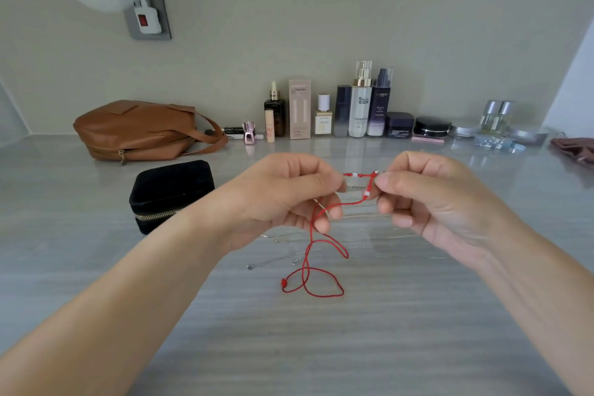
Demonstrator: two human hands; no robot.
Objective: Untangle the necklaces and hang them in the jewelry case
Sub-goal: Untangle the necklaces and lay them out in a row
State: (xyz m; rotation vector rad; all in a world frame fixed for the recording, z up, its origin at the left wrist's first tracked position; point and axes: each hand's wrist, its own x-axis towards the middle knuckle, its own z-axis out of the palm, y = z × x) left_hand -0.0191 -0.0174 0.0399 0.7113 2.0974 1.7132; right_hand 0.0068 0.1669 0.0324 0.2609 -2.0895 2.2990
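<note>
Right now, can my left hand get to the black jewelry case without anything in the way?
Probably yes. The black jewelry case sits zipped shut on the counter just left of the left hand, with bare surface between them. But that hand's grip is pinching the red cord necklace, so it would need to let go first.

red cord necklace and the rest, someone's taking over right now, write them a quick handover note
Left hand: pinches the red cord necklace near its beaded part.
Right hand: pinches the same cord at the other side of the beads.
The cord's loops hang down to the table. Thin silver chains lie on the table under the hands.
Jewelry case: black, zipped shut, to the left.
Done: nothing hung yet.
Left: free the red cord, sort the chains, open the case, hang them all.
</note>
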